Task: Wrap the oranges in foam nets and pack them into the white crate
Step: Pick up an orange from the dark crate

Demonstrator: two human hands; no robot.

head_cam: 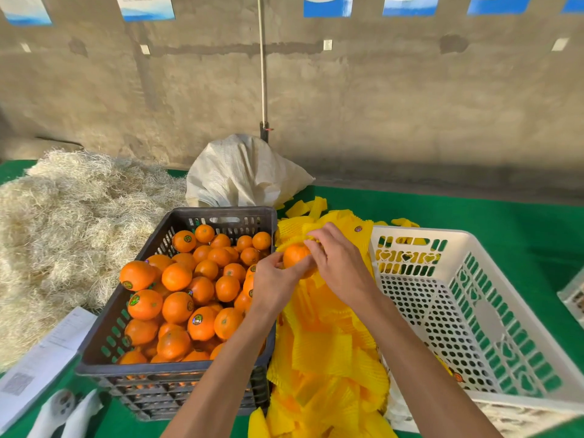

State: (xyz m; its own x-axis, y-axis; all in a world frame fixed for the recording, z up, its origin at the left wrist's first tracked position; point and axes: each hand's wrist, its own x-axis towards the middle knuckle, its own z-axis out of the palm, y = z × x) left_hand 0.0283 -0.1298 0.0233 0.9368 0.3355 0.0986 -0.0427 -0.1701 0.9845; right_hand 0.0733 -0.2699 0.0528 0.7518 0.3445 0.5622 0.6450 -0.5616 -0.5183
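A dark crate (pixel 132 314) at centre left is full of oranges (pixel 177 306). To its right lies a heap of yellow foam nets (pixel 328 349). Above that heap my left hand (pixel 273 281) grips one orange (pixel 294 254) from below. My right hand (pixel 336 259) curls over its top and pinches a yellow foam net (pixel 311 238) at the fruit's upper side. The white crate (pixel 493 314) stands at the right; a wrapped orange (pixel 450 371) peeks out at its near left corner, and most of its perforated floor is bare.
A big pile of pale straw-like shreds (pixel 60 229) fills the left of the green table (pixel 474 210). A white woven sack (pixel 243 172) sits behind the dark crate. Paper sheets (pixel 41 358) and white gloves (pixel 66 412) lie at front left. A grey wall rises behind.
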